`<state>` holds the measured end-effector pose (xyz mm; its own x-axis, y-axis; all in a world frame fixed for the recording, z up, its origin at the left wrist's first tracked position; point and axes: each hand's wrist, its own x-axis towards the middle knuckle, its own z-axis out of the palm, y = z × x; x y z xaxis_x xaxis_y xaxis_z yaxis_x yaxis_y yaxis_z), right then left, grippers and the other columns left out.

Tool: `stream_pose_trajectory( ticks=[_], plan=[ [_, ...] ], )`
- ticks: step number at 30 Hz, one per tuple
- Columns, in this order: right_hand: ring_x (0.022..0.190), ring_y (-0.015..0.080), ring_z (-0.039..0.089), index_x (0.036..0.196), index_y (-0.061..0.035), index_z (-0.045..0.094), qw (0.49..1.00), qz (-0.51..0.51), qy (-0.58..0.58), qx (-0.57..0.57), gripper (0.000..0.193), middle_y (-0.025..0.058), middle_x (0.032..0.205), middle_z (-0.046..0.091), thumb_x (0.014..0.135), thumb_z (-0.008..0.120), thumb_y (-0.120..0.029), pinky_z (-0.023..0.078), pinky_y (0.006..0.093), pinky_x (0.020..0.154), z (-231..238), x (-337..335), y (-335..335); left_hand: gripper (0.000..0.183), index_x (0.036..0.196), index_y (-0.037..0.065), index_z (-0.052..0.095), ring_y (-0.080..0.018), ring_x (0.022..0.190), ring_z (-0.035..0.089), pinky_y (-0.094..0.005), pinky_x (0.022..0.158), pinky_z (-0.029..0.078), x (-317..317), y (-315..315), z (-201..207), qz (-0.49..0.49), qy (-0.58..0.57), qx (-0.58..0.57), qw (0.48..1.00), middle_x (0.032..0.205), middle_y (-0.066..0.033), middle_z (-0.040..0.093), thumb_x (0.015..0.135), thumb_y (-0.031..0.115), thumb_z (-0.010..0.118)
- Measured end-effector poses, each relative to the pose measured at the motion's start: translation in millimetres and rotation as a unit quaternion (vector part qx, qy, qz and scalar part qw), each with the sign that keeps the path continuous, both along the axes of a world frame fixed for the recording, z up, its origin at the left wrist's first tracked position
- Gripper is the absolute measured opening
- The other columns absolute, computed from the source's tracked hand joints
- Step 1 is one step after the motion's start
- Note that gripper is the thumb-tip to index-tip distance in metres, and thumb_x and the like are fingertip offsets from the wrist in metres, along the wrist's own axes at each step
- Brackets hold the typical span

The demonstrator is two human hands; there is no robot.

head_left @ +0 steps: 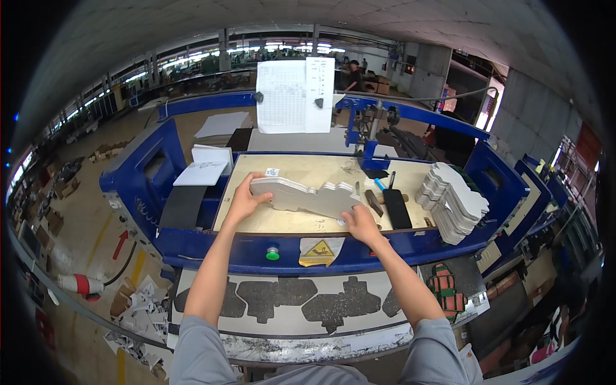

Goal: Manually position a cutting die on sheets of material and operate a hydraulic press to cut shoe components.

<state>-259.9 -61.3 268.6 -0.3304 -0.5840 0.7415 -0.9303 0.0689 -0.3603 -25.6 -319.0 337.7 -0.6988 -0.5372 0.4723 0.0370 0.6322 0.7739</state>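
Between both hands is a small stack of light grey cut-out sheets (pixel 307 196) with a wavy outline, tilted over the pale wooden board (pixel 247 221) of a blue machine. My left hand (pixel 246 197) grips its left end, thumb on the near face. At the right end my right hand (pixel 360 222) is closed on it, thumb on the near side and the other fingers partly hidden. Right of my right hand lie a black phone-like slab (pixel 397 209) and a hammer (pixel 374 203). Taller piles of similar cut-outs (pixel 457 200) stand at the board's right end.
A green button (pixel 273 254) and a yellow warning sign (pixel 320 251) are on the blue front beam. Below it, a ledge carries a grey sheet with dark cut shapes (pixel 341 304) and a red-and-green cutting die (pixel 446 292). Paper scraps (pixel 144 317) litter the floor at left.
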Motion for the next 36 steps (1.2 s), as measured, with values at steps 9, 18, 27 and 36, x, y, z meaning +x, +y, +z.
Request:
stream_pose_trajectory(
  ticks=[9, 18, 27, 36],
  plan=[
    [0.090, 0.0441, 0.059, 0.096, 0.0046, 0.056, 0.996, -0.058, -0.065, -0.014, 0.029, 0.0252, 0.091, 0.060, 0.087, 0.066, -0.020, 0.046, 0.0514, 0.077, 45, 10, -15, 0.065, 0.135, 0.007, 0.038, -0.0221, 0.112, 0.053, -0.0373, 0.093, 0.048, -3, -2, -11, 0.011, 0.166, 0.003, 0.986, 0.119, -0.0163, 0.054, 0.082, 0.013, 0.075],
    [0.078, 0.0216, 0.064, 0.100, 0.0062, 0.063, 0.921, -0.237, -0.207, -0.232, 0.045, 0.0185, 0.091, 0.068, 0.094, 0.060, -0.038, 0.050, 0.0358, 0.067, 196, -117, 198, 0.021, 0.111, -0.003, 0.062, -0.0172, 0.081, 0.067, -0.0275, 0.070, 0.053, 83, 148, -71, -0.064, 0.064, 0.172, 0.981, 0.094, -0.0123, 0.069, 0.096, 0.012, 0.057],
    [0.059, 0.0192, 0.065, 0.119, 0.0008, 0.055, 0.741, -0.333, -0.543, 0.211, 0.047, 0.0108, 0.093, 0.066, 0.094, 0.058, -0.039, 0.059, 0.0336, 0.051, 163, -203, 294, 0.027, 0.107, 0.000, 0.063, -0.0224, 0.084, 0.068, -0.0358, 0.072, 0.055, 71, 223, -237, -0.016, -0.122, 0.327, 0.937, 0.094, -0.0135, 0.069, 0.093, 0.023, 0.062],
    [0.043, 0.0118, 0.052, 0.111, 0.0038, 0.055, 0.788, -0.359, -0.495, 0.073, 0.041, 0.0071, 0.064, 0.061, 0.095, 0.044, -0.033, 0.041, 0.0281, 0.038, 132, -213, 295, 0.085, 0.145, -0.003, 0.030, -0.0499, 0.139, 0.020, -0.0558, 0.115, 0.016, 54, 268, -309, 0.095, -0.349, 0.008, 0.932, 0.147, -0.0374, 0.022, 0.079, 0.033, 0.070]
  ],
)
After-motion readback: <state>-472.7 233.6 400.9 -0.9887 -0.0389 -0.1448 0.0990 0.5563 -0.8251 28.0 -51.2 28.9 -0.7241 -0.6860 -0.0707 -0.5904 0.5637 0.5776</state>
